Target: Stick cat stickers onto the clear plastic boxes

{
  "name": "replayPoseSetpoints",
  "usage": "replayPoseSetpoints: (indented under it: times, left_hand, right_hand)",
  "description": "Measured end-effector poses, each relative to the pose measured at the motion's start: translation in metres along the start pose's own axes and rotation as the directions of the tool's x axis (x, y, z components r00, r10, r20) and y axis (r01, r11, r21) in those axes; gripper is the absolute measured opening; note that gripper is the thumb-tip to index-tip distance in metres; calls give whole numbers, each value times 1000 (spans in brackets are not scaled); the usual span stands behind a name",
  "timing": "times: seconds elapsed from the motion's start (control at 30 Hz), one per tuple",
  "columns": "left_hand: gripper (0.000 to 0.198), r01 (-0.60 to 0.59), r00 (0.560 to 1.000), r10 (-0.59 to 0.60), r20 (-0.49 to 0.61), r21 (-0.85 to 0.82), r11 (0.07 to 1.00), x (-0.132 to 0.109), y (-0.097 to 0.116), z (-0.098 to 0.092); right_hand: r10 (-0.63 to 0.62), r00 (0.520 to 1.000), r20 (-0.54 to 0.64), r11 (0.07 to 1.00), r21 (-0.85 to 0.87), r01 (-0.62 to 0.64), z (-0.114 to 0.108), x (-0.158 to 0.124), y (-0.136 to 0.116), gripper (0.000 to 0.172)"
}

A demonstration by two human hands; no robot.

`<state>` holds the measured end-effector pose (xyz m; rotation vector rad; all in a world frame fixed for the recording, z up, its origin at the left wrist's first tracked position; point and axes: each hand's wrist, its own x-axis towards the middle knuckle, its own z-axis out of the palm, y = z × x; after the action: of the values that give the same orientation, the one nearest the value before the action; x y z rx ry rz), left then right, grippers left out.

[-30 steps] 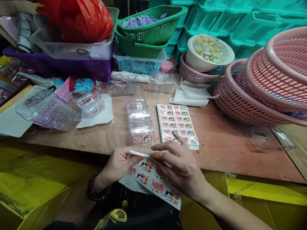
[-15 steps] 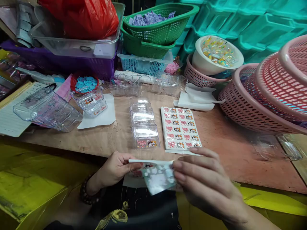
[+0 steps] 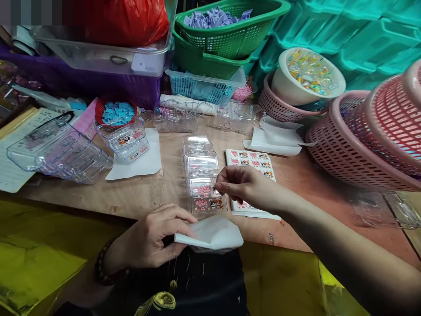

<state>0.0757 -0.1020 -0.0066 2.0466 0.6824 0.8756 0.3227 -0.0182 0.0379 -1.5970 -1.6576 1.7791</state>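
Observation:
My left hand (image 3: 154, 239) pinches a curled white sticker sheet (image 3: 212, 235) near my lap, at the table's front edge. My right hand (image 3: 241, 186) reaches forward with thumb and finger pinched on a small sticker (image 3: 204, 190), pressing it onto a clear plastic box in a row of clear boxes (image 3: 201, 169). The nearest box (image 3: 208, 204) bears a cat sticker on its front. A stack of cat sticker sheets (image 3: 255, 162) lies to the right of the row, partly under my right hand.
Clear boxes (image 3: 62, 151) lie at the left, more (image 3: 123, 138) on white paper. Pink baskets (image 3: 371, 127) crowd the right. Green baskets (image 3: 223, 39), a purple crate (image 3: 98, 85) and a white bowl of sweets (image 3: 305, 72) stand at the back.
My right hand left the sheet held at my lap and moved forward to the row of clear boxes with a sticker. The left hand keeps the sheet, which has curled over.

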Motion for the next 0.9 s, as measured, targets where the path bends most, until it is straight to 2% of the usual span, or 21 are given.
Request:
replayPoseSetpoints:
  times: [0.13, 0.37, 0.6, 0.9]
  left_hand:
    - [22, 1, 999, 2, -39, 79, 997, 2, -4, -3]
    - [21, 56, 998, -56, -32, -9, 998, 5, -8, -5]
    - [16, 25, 999, -23, -33, 43, 999, 12, -11, -6]
    - [17, 66, 997, -65, -33, 32, 997, 7, -13, -5]
  right_hand:
    - [43, 999, -18, 998, -47, -44, 1, 8, -5, 37]
    - [52, 998, -38, 995, -84, -55, 3, 12, -8, 30]
    - [69, 997, -27, 994, -80, -71, 2, 12, -10, 31]
    - [71, 997, -20, 996, -59, -72, 3, 12, -12, 31]
